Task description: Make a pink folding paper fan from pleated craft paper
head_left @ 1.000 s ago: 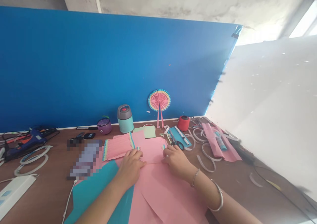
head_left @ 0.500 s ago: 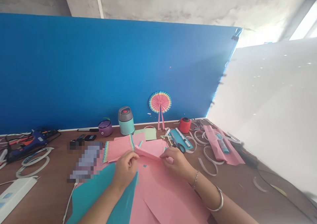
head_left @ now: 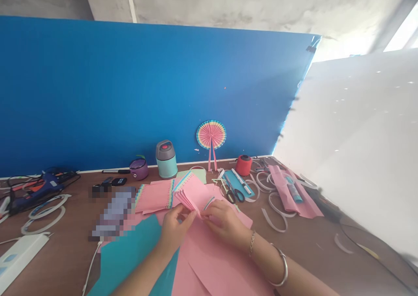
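Between my hands is a pleated pink paper (head_left: 193, 190) with a blue and yellow striped edge, its folds stacked and fanning toward the upper left. My left hand (head_left: 176, 226) pinches its near end between thumb and fingers. The fingers of my right hand (head_left: 222, 222) are closed on the same paper at its right side, where a bit of striped edge shows. Left of it lies another striped-edge pink paper (head_left: 154, 197). Beneath my wrists spread large pink sheets (head_left: 222, 270) and a teal sheet (head_left: 130, 256).
Scissors (head_left: 235, 195) and a white marker (head_left: 241, 181) lie by a blue card. A finished round paper fan (head_left: 211, 135) leans on the blue partition. Behind stand a teal flask (head_left: 166, 161), a purple cup (head_left: 139, 168) and a red container (head_left: 243, 165). A glue gun (head_left: 50, 182) sits left.
The pleated paper has turned from lying across to pointing up and left, its folds now gathered. Both hands have drawn closer together and slightly nearer to me.
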The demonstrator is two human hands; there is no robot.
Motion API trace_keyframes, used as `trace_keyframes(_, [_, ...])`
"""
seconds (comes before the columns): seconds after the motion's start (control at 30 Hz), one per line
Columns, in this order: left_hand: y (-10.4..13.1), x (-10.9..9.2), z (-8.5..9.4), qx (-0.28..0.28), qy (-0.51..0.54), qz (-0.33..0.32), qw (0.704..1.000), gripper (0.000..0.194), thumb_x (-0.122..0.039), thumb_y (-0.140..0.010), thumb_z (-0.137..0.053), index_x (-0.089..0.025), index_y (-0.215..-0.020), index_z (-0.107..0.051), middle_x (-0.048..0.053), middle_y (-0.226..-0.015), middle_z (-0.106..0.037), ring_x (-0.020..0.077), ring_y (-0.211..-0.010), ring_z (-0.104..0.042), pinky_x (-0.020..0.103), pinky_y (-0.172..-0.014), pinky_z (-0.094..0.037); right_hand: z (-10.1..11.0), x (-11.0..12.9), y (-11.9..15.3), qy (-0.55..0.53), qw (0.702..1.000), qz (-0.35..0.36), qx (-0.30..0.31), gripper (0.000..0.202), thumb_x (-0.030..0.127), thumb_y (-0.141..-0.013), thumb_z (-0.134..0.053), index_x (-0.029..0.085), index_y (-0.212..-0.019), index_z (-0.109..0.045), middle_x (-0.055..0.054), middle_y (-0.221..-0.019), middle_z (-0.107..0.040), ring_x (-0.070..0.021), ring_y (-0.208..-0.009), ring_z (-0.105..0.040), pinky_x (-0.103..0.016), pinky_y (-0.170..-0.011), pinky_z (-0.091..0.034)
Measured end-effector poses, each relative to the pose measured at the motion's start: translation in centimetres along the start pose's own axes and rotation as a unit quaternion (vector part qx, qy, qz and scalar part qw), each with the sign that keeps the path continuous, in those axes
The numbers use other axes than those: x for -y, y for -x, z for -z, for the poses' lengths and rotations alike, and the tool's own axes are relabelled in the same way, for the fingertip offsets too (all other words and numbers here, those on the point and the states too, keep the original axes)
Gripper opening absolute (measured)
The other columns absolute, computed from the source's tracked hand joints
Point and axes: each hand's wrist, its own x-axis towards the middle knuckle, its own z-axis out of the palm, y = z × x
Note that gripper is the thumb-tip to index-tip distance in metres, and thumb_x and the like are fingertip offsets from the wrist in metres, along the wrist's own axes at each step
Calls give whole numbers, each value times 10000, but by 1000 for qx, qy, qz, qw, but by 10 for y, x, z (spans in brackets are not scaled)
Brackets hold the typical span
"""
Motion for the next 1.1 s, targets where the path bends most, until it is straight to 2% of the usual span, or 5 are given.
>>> trace_keyframes(0.17, [2,3,3,-65,-72,-87,991,205,-299,-848,-476,-186,-786,-635,17,-733,-661,170,-714,-612,261,-671,-473,-1,0,1,83,995,54,3,166,156,-826,-511,216,-951,-602,-40,-831,-628,-171,-776,-544,-295,-663,-414])
trace_keyframes(0.4, [-1,-2,16,-166,-311,-317,881,255,-137,-850,-462,-219,-1016,-638,46,-833,-616,205,-839,-547,345,-769,-408,5,14,8,229,937,151,-218,356,79,-779,-530,260,-1085,-525,-75,-1072,-580,-224,-1059,-492,-396,-896,-359])
trace_keyframes(0.57, [2,-1,7,20,-412,-301,860,326,-97,-876,-417,-242,-1098,-608,45,-861,-591,208,-861,-503,361,-777,-376,4,12,4,259,964,55,-8,286,139,-856,-467,261,-1097,-560,-72,-1092,-595,-236,-1102,-454,-468,-1020,-197])
trace_keyframes(0.7, [2,4,1,108,-445,-291,840,263,-100,-882,-428,-221,-984,-637,38,-822,-586,203,-825,-493,353,-748,-370,6,-3,1,247,964,11,102,212,121,-870,-449,208,-805,-631,-49,-843,-603,-181,-827,-478,-378,-840,-302])
trace_keyframes(1.1, [0,3,17,125,-461,-199,856,229,-83,-835,-441,-199,-764,-625,34,-786,-627,200,-814,-526,359,-771,-355,17,-18,5,224,957,-52,176,194,84,-798,-470,179,-745,-630,-34,-735,-602,-151,-724,-476,-303,-684,-277])
